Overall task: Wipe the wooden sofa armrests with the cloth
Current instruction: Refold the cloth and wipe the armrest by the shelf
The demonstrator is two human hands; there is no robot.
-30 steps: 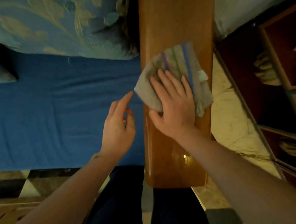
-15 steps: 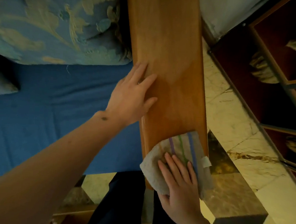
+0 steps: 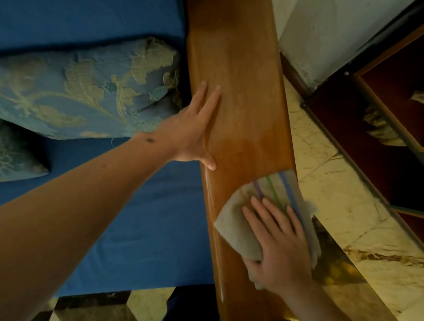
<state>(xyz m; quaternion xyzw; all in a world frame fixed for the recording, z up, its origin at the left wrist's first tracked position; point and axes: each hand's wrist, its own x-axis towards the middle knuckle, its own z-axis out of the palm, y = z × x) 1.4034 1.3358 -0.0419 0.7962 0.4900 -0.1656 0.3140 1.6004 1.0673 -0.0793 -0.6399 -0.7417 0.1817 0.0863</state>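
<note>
the armrest (image 3: 238, 92) carries a cloth (image 3: 241, 227) near its front end. two cushions (image 3: 80, 88) lie on the blue seat (image 3: 132, 212).

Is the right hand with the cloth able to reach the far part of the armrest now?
Probably not all of it. The right hand presses the cloth near the armrest's close end, and bare wood lies ahead, but the left hand rests flat on its inner edge further up, blocking that side.
</note>
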